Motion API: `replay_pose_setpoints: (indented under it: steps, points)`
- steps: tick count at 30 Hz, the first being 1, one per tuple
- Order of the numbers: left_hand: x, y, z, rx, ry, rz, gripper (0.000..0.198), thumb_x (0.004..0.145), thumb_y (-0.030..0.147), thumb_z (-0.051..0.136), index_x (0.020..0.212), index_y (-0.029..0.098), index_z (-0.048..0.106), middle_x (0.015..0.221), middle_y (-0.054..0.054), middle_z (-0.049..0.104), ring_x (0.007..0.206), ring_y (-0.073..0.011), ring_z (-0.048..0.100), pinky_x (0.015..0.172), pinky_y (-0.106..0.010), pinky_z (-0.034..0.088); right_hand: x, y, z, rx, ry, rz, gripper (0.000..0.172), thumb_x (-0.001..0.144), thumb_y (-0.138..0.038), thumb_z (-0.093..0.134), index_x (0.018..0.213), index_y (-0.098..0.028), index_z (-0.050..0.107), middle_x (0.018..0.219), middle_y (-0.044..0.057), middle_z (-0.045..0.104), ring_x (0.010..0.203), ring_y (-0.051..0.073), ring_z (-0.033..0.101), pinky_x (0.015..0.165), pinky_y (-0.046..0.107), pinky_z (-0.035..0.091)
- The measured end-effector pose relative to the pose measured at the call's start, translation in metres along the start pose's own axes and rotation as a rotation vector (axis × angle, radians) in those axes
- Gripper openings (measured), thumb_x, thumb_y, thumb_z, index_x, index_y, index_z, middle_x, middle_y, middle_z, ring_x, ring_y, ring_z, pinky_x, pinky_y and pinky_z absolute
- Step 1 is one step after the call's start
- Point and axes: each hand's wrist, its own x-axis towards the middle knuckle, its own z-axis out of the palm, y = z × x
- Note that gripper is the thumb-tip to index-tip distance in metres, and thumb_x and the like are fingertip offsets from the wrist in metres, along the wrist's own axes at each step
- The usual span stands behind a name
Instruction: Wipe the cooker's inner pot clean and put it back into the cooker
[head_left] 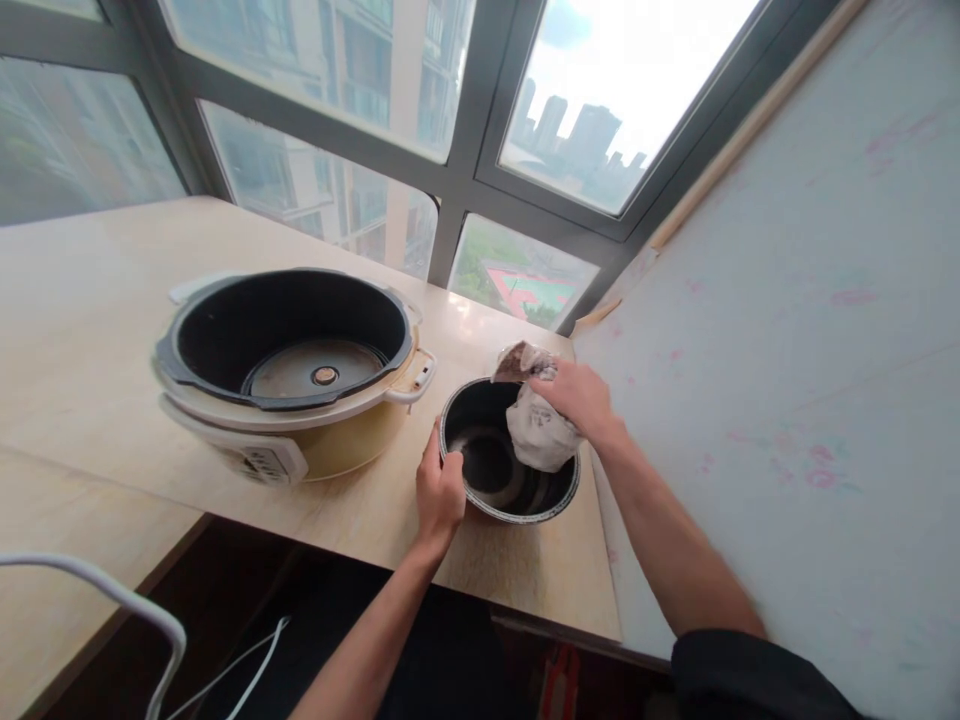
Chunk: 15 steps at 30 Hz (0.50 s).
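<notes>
A dark inner pot (pixel 491 470) with a pale rim stands on the wooden counter (pixel 105 330) near its right end. My left hand (pixel 439 490) is closed on the pot's left rim. My right hand (pixel 579 398) is closed round a crumpled whitish cloth (pixel 536 430) that hangs down inside the pot against its right wall. To the left of the pot sits the open cooker body (pixel 289 375), cream and gold outside, black inside, with a heating plate at the bottom.
A pale wall panel (pixel 810 330) rises right beside the pot. Large windows (pixel 375 130) run behind the counter. A white cable (pixel 112 600) loops at the lower left below the counter's front edge.
</notes>
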Motion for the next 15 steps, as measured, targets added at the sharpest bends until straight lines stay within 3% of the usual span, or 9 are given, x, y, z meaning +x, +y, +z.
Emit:
replay_pose_setpoints:
  steps: [3, 7, 11, 15]
  points:
    - [-0.002, -0.003, 0.001, 0.024, 0.029, -0.040, 0.064, 0.090, 0.021, 0.048, 0.154, 0.013, 0.044, 0.160, -0.009, 0.044, 0.151, -0.0253, 0.036, 0.127, -0.038, 0.022, -0.014, 0.031, -0.016, 0.065, -0.066, 0.161, 0.032, 0.079, -0.044, 0.058, 0.093, -0.020, 0.075, 0.088, 0.019, 0.073, 0.076, 0.033, 0.067, 0.065, 0.041, 0.045]
    - [-0.002, -0.007, 0.002, 0.035, 0.011, -0.006, 0.062, 0.094, 0.025, 0.046, 0.155, 0.011, 0.043, 0.161, -0.012, 0.042, 0.151, -0.0249, 0.035, 0.127, -0.038, 0.021, -0.051, 0.056, -0.014, 0.214, -0.166, 0.221, 0.031, 0.080, -0.045, 0.054, 0.088, -0.020, 0.070, 0.087, 0.012, 0.074, 0.080, 0.028, 0.068, 0.069, 0.035, 0.045]
    - [-0.003, -0.010, 0.003, 0.008, 0.021, 0.019, 0.060, 0.097, 0.029, 0.046, 0.154, 0.013, 0.044, 0.162, -0.010, 0.041, 0.152, -0.0248, 0.034, 0.127, -0.039, 0.022, -0.090, 0.058, -0.006, 0.367, -0.106, 0.253, 0.033, 0.079, -0.049, 0.054, 0.089, -0.020, 0.068, 0.087, 0.008, 0.074, 0.084, 0.025, 0.067, 0.073, 0.031, 0.046]
    - [-0.002, -0.010, 0.003, -0.006, 0.009, 0.004, 0.057, 0.099, 0.033, 0.045, 0.154, 0.017, 0.045, 0.162, -0.009, 0.042, 0.153, -0.0244, 0.032, 0.128, -0.040, 0.020, -0.122, 0.044, -0.004, 0.487, -0.109, 0.303, 0.039, 0.080, -0.053, 0.056, 0.095, -0.020, 0.069, 0.089, 0.006, 0.075, 0.087, 0.026, 0.068, 0.077, 0.032, 0.047]
